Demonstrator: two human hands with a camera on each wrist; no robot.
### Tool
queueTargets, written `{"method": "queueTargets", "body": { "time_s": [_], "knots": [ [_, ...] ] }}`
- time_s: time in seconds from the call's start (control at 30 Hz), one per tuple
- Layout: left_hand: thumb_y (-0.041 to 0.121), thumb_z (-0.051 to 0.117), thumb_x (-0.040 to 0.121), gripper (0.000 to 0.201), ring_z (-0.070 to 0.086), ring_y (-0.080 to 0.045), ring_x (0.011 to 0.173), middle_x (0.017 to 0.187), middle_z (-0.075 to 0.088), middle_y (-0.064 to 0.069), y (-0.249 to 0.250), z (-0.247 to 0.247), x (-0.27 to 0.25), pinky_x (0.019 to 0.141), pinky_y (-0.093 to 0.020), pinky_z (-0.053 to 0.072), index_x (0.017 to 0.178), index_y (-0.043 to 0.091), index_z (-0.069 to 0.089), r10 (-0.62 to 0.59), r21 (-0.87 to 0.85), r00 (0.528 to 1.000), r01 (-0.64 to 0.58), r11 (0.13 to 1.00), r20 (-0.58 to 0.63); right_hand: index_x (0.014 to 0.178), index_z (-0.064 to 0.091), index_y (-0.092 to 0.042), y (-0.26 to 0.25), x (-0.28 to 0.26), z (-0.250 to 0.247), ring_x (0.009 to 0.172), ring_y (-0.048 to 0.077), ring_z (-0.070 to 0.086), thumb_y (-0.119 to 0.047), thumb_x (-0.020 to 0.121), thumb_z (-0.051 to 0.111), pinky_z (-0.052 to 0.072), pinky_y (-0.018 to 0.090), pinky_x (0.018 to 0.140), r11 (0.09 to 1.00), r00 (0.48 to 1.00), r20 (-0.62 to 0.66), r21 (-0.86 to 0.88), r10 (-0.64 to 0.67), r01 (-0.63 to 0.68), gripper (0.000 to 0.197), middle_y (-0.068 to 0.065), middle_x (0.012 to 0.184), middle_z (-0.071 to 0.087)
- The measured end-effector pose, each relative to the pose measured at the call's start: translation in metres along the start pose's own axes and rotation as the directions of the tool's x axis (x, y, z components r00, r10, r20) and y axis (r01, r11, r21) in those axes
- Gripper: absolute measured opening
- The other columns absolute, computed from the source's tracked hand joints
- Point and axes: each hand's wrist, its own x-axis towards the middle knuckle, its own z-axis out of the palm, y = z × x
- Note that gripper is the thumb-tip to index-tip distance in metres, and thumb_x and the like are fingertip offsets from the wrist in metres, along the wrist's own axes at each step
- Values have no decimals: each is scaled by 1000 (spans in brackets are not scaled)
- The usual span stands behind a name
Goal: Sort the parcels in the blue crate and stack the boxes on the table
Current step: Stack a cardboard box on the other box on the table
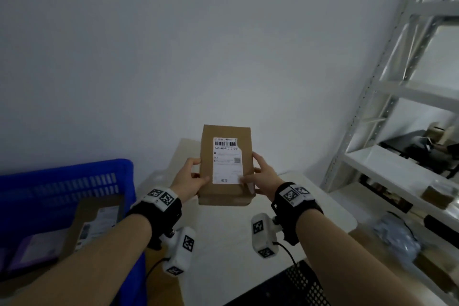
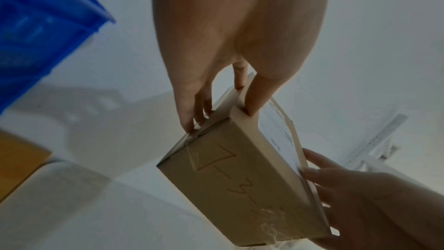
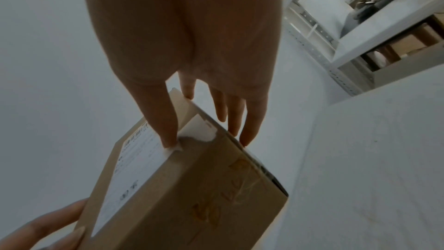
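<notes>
A brown cardboard box (image 1: 226, 164) with a white barcode label on top is held up above the white table (image 1: 330, 208). My left hand (image 1: 191, 176) grips its left side, thumb on top and fingers underneath. My right hand (image 1: 263, 176) grips the right side the same way, thumb on the label. The left wrist view shows the box (image 2: 240, 178) with handwriting on its side and my left hand (image 2: 216, 113) pinching its edge. In the right wrist view my right hand (image 3: 204, 130) clasps the box (image 3: 192, 197). The blue crate (image 1: 67, 181) stands at the left with flat parcels (image 1: 96, 221) inside.
A grey metal shelf rack (image 1: 397, 107) stands at the right, with boxes on its lower shelves. A bubble-wrapped bundle (image 1: 395, 236) lies below it. A black perforated panel (image 1: 298, 285) sits at the bottom edge. A plain wall fills the background.
</notes>
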Motion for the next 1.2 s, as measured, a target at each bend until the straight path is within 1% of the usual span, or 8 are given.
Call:
{"method": "queueTargets", "body": {
  "time_s": [0.1, 0.2, 0.33, 0.57, 0.77, 0.87, 1.03, 1.2],
  "knots": [
    [10, 62, 89, 46, 50, -26, 122, 136, 50, -11, 18, -39, -27, 87, -39, 50, 130, 18, 43, 63, -37, 998, -64, 997, -32, 148, 21, -31, -32, -23, 22, 112, 29, 58, 8, 79, 65, 50, 49, 96, 997, 997, 25, 5, -73, 73, 91, 14, 126, 58],
    [8, 59, 91, 45, 48, -22, 124, 140, 48, -7, 29, -83, -58, 84, -36, 48, 132, 17, 43, 114, -71, 991, -119, 990, -76, 147, 23, -35, -57, -44, 53, 110, 29, 60, 5, 80, 65, 52, 47, 91, 992, 991, 52, 19, -125, 125, 89, 9, 117, 64],
    [5, 59, 90, 46, 51, -26, 125, 136, 53, -9, 30, -147, -100, 83, -37, 52, 133, 15, 45, 152, -84, 977, -166, 983, -150, 144, 29, -37, -79, -72, 105, 99, 22, 62, 3, 82, 63, 54, 34, 71, 983, 977, 114, 61, -182, 176, 81, 3, 107, 66],
    [7, 64, 87, 53, 61, -14, 95, 123, 59, -3, 7, -248, -171, 62, -27, 55, 137, 20, 49, 89, -96, 965, -115, 989, -245, 143, 33, -36, -97, -108, 202, 85, 18, 65, 1, 82, 66, 53, 28, 61, 976, 941, 262, 90, -216, 199, 79, 12, 112, 69],
    [6, 66, 85, 55, 57, -23, 115, 136, 55, 1, -35, -308, -214, 86, -44, 54, 136, 15, 50, -14, -61, 941, -8, 998, -338, 146, 32, -27, -90, -111, 284, 73, 15, 62, 0, 80, 70, 55, 35, 68, 979, 898, 396, 17, -193, 204, 81, 10, 112, 64],
    [5, 67, 84, 56, 59, -26, 111, 139, 53, -5, -55, -326, -218, 92, -46, 52, 136, 10, 49, -72, -66, 932, 52, 996, -356, 147, 31, -23, -80, -106, 314, 98, 27, 64, -1, 80, 70, 55, 46, 86, 984, 880, 451, -28, -146, 178, 80, 15, 126, 61],
    [-2, 65, 84, 51, 62, -27, 101, 134, 56, -11, -93, -349, -206, 86, -40, 52, 132, 6, 52, -196, -122, 911, 162, 979, -363, 145, 32, -23, -64, -83, 350, 101, 27, 62, 5, 78, 70, 55, 40, 79, 993, 824, 564, -55, -55, 104, 82, 14, 125, 62],
    [-5, 67, 81, 60, 57, -31, 117, 140, 52, -5, -130, -368, -181, 92, -47, 50, 136, 12, 48, -306, -171, 885, 261, 950, -350, 146, 29, -27, -48, -52, 385, 116, 26, 58, -5, 65, 81, 56, 40, 87, 958, 811, 585, -244, 23, 150, 99, 6, 133, 56]
  ]
}}
